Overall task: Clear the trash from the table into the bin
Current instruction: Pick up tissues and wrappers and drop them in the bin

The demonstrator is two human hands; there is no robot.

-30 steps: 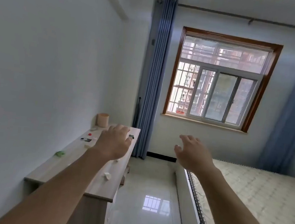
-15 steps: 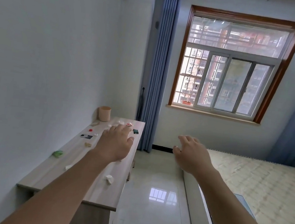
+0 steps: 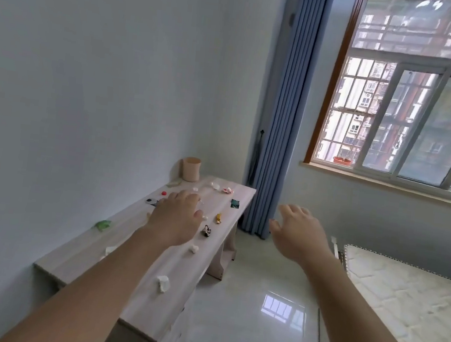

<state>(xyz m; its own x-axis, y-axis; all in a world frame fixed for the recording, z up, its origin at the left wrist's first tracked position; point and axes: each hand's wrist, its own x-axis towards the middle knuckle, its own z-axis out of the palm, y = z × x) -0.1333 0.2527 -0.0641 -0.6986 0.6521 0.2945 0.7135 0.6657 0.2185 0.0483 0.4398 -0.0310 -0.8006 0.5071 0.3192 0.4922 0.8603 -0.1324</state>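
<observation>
A long pale wooden table (image 3: pixel 95 263) runs along the left wall. Several small scraps lie on it: white crumpled paper (image 3: pixel 163 283), another white wad (image 3: pixel 193 248), a green scrap (image 3: pixel 102 225), a yellow wrapper (image 3: pixel 218 218), a dark green packet (image 3: pixel 235 203), a red cap (image 3: pixel 164 193). A beige cylindrical bin (image 3: pixel 191 169) stands at the table's far end. My left hand (image 3: pixel 176 221) is stretched out over the table's middle, fingers apart, holding nothing. My right hand (image 3: pixel 300 234) hangs open over the floor, right of the table.
A blue curtain (image 3: pixel 282 107) hangs beyond the table's far end, beside a barred window (image 3: pixel 411 107). A bed with a patterned mattress (image 3: pixel 401 297) fills the right side. Glossy tiled floor (image 3: pixel 254 300) lies between table and bed.
The view has moved closer to the table and tilted down. More scraps on the table show now. Both hands stay outstretched and open.
</observation>
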